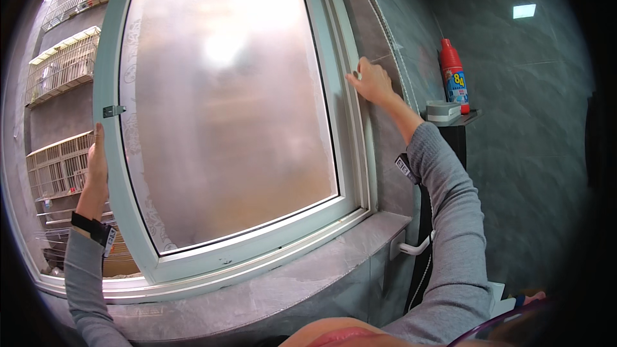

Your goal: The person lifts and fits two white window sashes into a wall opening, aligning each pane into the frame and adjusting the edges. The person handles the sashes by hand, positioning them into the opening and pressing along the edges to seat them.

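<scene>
A sliding window sash (141, 244) with frosted glass and a pale green-white frame fills the middle. My left hand (96, 170) is at the sash's left edge, below a small metal latch (114, 111), gripping that edge with fingers pointing up; part of the hand is hidden. Beside the right side of the window frame (360, 135) is my right hand (374, 81), its fingers curled and thumb close to the index finger. Whatever lies between those fingers, if anything, is too small to make out.
Beneath the window runs a grey stone sill (308, 250). On the right, a small shelf (472, 117) holds a red-capped bottle (454, 77) and a grey-white box (442, 112). A beaded cord (389, 32) hangs by the wall; a white handle (414, 249) juts out below. Barred balconies (64, 77) show outside.
</scene>
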`<state>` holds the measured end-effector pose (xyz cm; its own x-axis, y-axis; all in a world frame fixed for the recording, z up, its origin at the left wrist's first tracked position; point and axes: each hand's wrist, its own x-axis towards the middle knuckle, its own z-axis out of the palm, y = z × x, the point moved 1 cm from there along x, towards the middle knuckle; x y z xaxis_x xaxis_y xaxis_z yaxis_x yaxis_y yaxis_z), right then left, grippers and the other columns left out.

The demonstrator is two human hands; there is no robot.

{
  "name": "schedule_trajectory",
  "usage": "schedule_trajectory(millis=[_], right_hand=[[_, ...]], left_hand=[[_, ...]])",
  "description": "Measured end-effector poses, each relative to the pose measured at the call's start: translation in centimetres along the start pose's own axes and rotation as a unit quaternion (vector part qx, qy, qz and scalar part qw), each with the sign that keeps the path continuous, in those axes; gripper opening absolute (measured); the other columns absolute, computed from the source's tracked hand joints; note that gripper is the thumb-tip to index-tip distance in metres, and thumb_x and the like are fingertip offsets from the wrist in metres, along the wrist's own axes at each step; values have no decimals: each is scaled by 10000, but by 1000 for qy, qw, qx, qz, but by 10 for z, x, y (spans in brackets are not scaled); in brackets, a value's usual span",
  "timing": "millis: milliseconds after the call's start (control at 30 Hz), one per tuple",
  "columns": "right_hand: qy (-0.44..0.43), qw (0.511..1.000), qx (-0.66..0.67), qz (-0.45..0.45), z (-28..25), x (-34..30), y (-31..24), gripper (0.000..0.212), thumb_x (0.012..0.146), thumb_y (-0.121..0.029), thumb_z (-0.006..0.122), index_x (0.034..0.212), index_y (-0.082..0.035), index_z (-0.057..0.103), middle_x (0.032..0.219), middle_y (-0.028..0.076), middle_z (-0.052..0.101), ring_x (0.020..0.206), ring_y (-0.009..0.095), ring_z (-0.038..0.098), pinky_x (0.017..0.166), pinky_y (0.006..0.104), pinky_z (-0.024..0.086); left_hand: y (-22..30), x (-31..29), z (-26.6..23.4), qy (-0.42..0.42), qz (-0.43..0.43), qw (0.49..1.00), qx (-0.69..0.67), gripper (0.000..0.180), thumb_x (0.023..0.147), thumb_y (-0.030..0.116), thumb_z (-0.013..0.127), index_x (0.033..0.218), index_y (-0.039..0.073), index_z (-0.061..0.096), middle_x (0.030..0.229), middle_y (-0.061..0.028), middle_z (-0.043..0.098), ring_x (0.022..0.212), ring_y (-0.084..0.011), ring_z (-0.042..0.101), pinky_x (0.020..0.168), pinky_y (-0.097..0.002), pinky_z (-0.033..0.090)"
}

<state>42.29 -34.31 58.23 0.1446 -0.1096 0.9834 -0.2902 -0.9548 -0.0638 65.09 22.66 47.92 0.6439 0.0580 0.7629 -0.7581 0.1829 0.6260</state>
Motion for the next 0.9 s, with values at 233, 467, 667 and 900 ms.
schedule_trajectory(millis=[233,467,667,900], right_hand=[[9,1000,-7,11,9,-2,-20,363,864,-241,677,1041,27,508,960,270,675,932,475,644,811,543,505],[15,989,128,-66,54,16,-42,443,910,-148,605,1268,73,466,1426,304,395,1304,430,426,1072,461,386],[-11,990,108,-87,85,30,-28,501,849,-35,548,1318,110,446,1365,296,489,1274,429,471,1068,445,404],[-3,993,65,-101,76,9,-30,555,856,-102,673,1335,94,472,1391,307,467,1300,428,456,1092,437,388]], left_hand=[[7,-8,0,21,-6,999,24,703,923,728,408,1056,71,620,757,7,581,631,-71,576,547,-217,494],[-9,12,-30,25,107,992,-62,516,1003,450,525,1315,41,552,977,-13,674,761,-61,624,610,-211,515],[-16,18,-52,-29,120,990,-66,294,1003,320,580,1094,70,705,833,41,671,677,-16,587,558,-160,480],[21,-16,-49,-102,114,988,24,363,965,316,640,1229,68,666,969,-7,719,811,-63,672,724,-216,557]])
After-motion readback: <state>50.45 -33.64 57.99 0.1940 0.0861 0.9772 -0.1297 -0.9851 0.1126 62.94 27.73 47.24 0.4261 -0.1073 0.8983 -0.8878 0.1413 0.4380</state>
